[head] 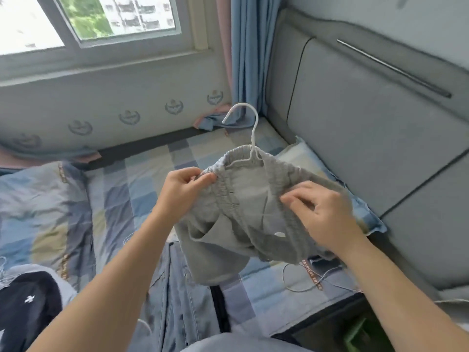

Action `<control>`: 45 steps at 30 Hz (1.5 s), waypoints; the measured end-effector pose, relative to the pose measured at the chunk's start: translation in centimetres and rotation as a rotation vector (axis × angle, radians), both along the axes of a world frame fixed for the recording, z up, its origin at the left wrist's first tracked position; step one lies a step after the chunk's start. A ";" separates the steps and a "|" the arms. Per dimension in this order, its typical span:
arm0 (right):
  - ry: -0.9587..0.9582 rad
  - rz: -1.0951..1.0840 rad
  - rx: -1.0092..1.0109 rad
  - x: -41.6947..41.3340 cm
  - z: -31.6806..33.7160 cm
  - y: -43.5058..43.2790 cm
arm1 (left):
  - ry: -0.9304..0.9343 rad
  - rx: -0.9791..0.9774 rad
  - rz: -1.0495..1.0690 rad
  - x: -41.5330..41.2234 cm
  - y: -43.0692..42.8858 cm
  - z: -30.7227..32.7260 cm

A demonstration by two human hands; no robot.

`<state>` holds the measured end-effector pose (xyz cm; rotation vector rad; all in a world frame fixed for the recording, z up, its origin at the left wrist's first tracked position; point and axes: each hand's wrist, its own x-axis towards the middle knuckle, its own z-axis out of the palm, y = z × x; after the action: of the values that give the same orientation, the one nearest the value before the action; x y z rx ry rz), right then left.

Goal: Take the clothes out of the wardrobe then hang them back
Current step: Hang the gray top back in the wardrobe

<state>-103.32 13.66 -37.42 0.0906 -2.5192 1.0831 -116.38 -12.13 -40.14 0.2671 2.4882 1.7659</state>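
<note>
Left hand (182,191): fingers curled, thumb and fingertips pinching the gathered elastic waistband (225,191) of a grey garment (243,224) at its left side. Right hand (322,214): slightly blurred, fingers bent over the right side of the same waistband and gripping the fabric. The garment is held up between both hands above the bed (152,174), its lower part hanging towards the mattress. A white hanger (254,133) sits inside the waistband opening, with its hook standing upright above the elastic; the shoulders of the hanger are mostly hidden by cloth. Surface: the bed carries a checked sheet in blue, grey and pale yellow. On the bed, directly below the held garment, lies a denim garment (177,288). At the near left corner of the bed lies a black garment (28,301) with a small white mark. A rumpled quilt (38,212) in the same check covers the left part of the bed. A pillow (299,158) lies at the right end of the bed, against a grey padded headboard (368,148). A thin white cable (291,283) trails over the near right part of the bed. Room: beyond the far side of the bed is a window (101,21), with a blue curtain (246,59) hanging at the far right corner.
</note>
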 end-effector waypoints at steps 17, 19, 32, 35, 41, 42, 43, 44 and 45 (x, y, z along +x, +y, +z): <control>-0.147 -0.489 -0.173 15.3 -0.3 -10.4 | 0.350 -0.327 -0.502 4.0 -0.1 -0.7; -0.155 -0.569 -0.244 17.7 -0.8 -11.6 | 0.375 -0.387 -0.606 6.9 1.5 -1.9; -0.076 -1.324 -0.361 41.6 -1.0 -16.6 | 0.464 -0.004 -1.352 31.4 9.8 -3.8; -0.060 -1.462 -0.362 47.8 -1.0 -18.9 | 0.443 0.047 -1.669 39.1 8.6 -3.9; -0.002 -1.544 -0.423 62.9 0.8 -26.2 | 0.585 0.244 -1.830 53.7 7.6 -3.0; 0.002 -1.549 -0.413 65.4 1.2 -27.4 | 0.631 0.308 -1.763 56.3 7.4 -2.7; 0.002 -1.557 -0.398 68.0 1.5 -28.5 | 0.664 0.360 -1.691 59.0 7.3 -2.0; 0.007 -1.571 -0.380 70.5 1.8 -29.6 | 0.691 0.398 -1.641 61.7 7.3 -1.4; 0.016 -1.594 -0.362 73.0 2.1 -30.7 | 0.710 0.405 -1.640 64.4 7.4 -0.6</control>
<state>-30.35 -17.04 -35.31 -1.6210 -1.4394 0.6743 -51.95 -4.68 -40.76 2.3138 0.9764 1.2464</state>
